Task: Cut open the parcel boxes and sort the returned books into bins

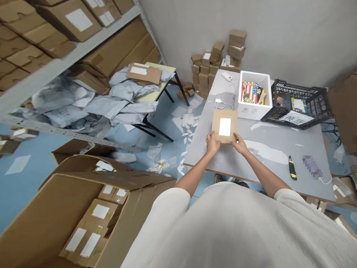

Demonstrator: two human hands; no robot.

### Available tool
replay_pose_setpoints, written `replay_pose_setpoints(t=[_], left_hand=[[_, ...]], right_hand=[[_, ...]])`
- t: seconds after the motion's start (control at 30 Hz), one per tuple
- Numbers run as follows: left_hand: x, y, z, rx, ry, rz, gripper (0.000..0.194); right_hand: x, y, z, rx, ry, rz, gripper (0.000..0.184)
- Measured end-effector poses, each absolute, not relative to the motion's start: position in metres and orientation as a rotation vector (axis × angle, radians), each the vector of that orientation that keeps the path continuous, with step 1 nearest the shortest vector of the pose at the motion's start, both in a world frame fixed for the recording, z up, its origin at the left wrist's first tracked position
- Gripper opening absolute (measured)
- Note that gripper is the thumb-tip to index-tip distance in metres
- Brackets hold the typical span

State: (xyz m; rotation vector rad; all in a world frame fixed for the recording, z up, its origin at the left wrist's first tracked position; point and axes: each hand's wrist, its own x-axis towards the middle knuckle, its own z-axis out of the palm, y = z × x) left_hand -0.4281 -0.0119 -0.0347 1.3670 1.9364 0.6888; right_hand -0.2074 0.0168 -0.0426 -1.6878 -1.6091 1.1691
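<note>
A small cardboard box [216,118] with a white label [224,127] on its upper face is between my hands at the left part of the grey table [264,139]. My left hand [212,143] grips its near left corner, thumb toward the top. On the near right corner, my right hand [239,143] holds it in the same way. The undersides of both hands' fingers are partly hidden. Just behind the box lies a white plug with a cable [219,101]. To the right, a black and yellow utility knife [292,168] rests on the table.
A white foam box [255,113] and a black plastic crate [301,93] stand along the table's far side. Left of me is a large open carton [150,193] with labelled boxes inside. Paper scraps [185,119] litter the floor. Grey parcels [122,106] cover a side table by the shelf [92,41].
</note>
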Motion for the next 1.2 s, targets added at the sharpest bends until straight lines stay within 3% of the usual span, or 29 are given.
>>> replay_pose_setpoints(t=[0.67,0.87,1.03,1.2], left_hand=[[-0.200,-0.012,-0.025,1.549,1.723,0.393,0.079],[-0.169,-0.017,-0.027,1.535,1.784,0.372,0.076],[-0.155,-0.028,-0.019,1.603,1.921,0.405,0.063],[-0.139,-0.047,-0.009,1.737,1.902,0.439,0.051]], right_hand=[[0.025,-0.043,-0.036,-1.936,-1.327,1.080,0.075],[0.067,-0.040,-0.045,-1.872,-1.518,1.152,0.066],[0.083,-0.011,-0.045,-1.899,-1.763,0.924,0.048],[0.085,0.028,-0.037,-1.914,-2.007,0.785,0.054]])
